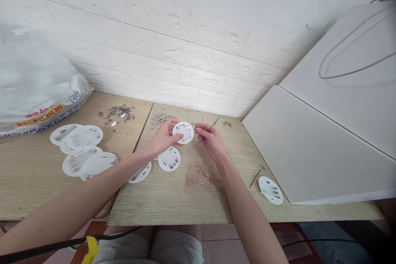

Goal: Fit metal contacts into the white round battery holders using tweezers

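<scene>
My left hand [165, 135] grips a white round plastic plate [185, 133] by its left side, thumb on its face; slots and a recessed compartment show in it. Close to the plate's right edge, my right hand [210, 138] is closed with its fingertips pinched. A thin rod-like tool [216, 120] sticks out above that hand, and a bit of blue shows below its fingers. Whether a small metal part is also in the fingertips is too small to tell. Below the left hand lies another white round plate [169, 159], with one more [140, 173] partly behind my left forearm.
Overlapping white plates [82, 138] lie on the left of the wooden table [198, 202]. Small metal parts form a pile [121, 112] and another pile [161, 119] near the wall. A full plastic bag [37, 82] stands left; a lone plate [270, 190] and a stick [255, 178] lie right, beside white panels [309, 144].
</scene>
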Action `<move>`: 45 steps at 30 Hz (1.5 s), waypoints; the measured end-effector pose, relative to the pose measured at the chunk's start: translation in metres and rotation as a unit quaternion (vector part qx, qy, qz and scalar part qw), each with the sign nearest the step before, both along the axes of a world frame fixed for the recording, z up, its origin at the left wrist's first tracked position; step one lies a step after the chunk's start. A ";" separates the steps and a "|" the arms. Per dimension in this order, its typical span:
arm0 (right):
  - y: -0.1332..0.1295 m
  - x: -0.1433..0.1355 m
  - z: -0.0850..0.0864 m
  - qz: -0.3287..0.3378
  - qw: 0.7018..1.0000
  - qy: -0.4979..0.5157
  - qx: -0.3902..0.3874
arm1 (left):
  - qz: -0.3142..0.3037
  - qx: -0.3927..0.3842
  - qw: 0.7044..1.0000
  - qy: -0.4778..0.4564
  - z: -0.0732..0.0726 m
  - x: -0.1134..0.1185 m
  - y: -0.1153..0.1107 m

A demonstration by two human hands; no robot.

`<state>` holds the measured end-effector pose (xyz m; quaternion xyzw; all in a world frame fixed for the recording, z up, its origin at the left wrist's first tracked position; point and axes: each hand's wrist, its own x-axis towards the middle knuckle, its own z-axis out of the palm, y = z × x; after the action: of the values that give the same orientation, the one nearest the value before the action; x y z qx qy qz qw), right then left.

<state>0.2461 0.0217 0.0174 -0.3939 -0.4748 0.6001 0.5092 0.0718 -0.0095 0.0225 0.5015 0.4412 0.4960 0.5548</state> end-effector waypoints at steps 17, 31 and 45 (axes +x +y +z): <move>0.001 0.005 -0.002 -0.022 0.997 -0.078 -0.013 | 0.029 -0.014 0.999 0.028 0.000 -0.002 0.003; -0.008 -0.010 0.002 0.006 0.999 -0.045 0.012 | 0.049 -0.012 0.998 0.044 -0.001 -0.002 0.003; -0.012 -0.016 -0.002 0.046 0.996 -0.032 0.071 | 0.098 0.280 0.938 0.177 -0.008 -0.008 0.006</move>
<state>0.2302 0.0099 0.0159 -0.3537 -0.5497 0.5751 0.4919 0.0636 -0.0032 0.0146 0.6704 0.4232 0.5544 0.2533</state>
